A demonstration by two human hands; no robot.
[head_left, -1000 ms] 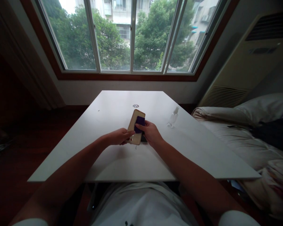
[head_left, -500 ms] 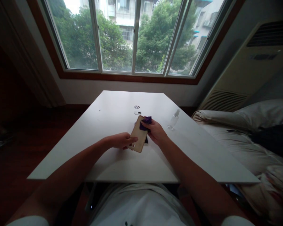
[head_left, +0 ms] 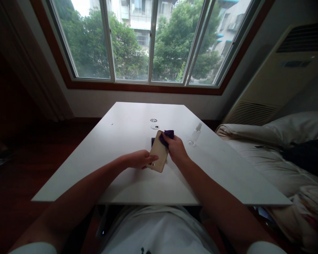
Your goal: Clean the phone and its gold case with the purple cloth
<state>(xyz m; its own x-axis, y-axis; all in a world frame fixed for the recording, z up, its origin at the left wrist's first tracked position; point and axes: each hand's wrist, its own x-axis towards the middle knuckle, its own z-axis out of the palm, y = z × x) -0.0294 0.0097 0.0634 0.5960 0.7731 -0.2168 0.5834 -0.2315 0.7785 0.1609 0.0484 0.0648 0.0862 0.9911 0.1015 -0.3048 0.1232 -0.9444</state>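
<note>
My left hand (head_left: pixel 137 159) is closed on the near end of a gold-backed phone (head_left: pixel 159 153), holding it tilted just above the white table (head_left: pixel 116 148). My right hand (head_left: pixel 176 149) pinches a small dark purple cloth (head_left: pixel 167 135) against the phone's far right corner. A dark flat object (head_left: pixel 153 141) lies on the table partly hidden under the phone.
A small clear spray bottle (head_left: pixel 195 134) stands to the right of my hands. Two small round marks (head_left: pixel 154 123) sit on the table beyond the phone. A bed with pale bedding (head_left: pixel 275 151) adjoins the table's right side. A window fills the far wall.
The purple cloth has slid from the middle of the phone's back up to its far right corner. The phone has tilted and shifted slightly right and nearer in my left hand.
</note>
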